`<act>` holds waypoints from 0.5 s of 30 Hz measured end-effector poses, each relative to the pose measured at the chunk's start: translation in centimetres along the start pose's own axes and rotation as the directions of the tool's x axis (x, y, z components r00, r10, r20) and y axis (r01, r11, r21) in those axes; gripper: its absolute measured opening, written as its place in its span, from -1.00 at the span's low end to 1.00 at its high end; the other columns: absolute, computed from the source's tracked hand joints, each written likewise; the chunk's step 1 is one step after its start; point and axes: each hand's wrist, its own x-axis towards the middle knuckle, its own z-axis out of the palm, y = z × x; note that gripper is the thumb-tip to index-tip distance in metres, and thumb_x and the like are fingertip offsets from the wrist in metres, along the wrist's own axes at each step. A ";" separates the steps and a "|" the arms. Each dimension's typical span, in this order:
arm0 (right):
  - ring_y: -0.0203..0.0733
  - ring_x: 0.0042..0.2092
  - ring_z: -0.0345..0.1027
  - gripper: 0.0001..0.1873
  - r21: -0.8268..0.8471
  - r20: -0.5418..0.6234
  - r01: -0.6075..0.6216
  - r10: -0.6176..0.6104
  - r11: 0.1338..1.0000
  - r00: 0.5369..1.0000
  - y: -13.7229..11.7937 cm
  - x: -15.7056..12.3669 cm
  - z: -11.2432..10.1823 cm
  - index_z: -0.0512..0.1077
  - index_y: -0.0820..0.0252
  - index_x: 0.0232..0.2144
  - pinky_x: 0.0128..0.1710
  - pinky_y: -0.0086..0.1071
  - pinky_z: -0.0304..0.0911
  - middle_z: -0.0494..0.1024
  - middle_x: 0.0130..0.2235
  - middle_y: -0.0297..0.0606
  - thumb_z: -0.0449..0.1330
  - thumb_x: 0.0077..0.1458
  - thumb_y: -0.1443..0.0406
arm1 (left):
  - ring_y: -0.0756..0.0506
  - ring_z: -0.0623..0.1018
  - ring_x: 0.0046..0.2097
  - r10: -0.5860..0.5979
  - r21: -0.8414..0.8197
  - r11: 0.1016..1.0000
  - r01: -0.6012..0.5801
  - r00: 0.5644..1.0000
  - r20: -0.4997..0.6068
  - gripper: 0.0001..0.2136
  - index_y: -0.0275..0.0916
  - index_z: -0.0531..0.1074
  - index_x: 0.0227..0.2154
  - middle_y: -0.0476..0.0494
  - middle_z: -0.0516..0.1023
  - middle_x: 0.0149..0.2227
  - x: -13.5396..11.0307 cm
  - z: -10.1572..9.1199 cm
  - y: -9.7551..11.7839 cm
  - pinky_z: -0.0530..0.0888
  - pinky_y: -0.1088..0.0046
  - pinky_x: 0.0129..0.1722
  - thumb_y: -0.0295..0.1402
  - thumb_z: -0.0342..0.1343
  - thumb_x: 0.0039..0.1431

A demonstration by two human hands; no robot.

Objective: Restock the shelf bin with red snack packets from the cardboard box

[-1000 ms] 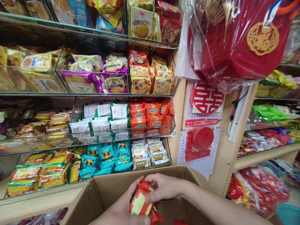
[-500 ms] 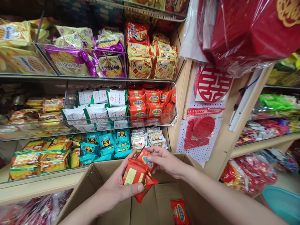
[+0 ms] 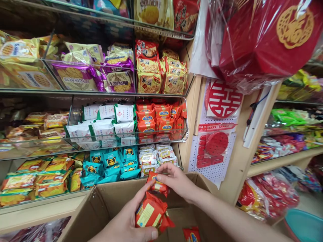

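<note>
My left hand [image 3: 131,220] is closed around a small stack of orange-red snack packets [image 3: 151,213], their yellow label side up, above an open cardboard box [image 3: 111,201]. My right hand [image 3: 176,181] pinches a single orange-red packet [image 3: 157,185] just above that stack, a little apart from it. One more packet of the same kind [image 3: 191,234] lies on the box floor. Matching orange-red packets [image 3: 158,117] fill the right end of the middle glass shelf.
Glass shelves hold white-green packets [image 3: 108,126], teal packets [image 3: 111,164], purple biscuit bags [image 3: 75,75] and yellow bags. Red paper decorations [image 3: 223,99] hang on a pegboard to the right. A red wrapped bundle [image 3: 262,40] hangs overhead. A teal basin [image 3: 304,225] sits low right.
My right hand has lifted one packet off the stack and away from my left hand. The view has tilted slightly upward, showing less of the box floor.
</note>
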 end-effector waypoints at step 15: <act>-0.25 -0.21 0.30 -0.72 -0.693 0.261 0.411 -0.326 0.592 0.909 -1.4 -1.3 -0.7 0.30 0.17 -0.15 -0.20 -0.37 0.21 0.44 -0.22 -0.24 0.05 0.03 0.37 | 0.01 0.40 -0.36 -0.015 0.017 1.000 0.015 1.000 0.021 -0.20 -0.15 -0.04 0.12 -0.07 0.44 -0.26 0.0 0.3 -0.2 0.29 0.53 -0.38 -0.38 0.29 -0.16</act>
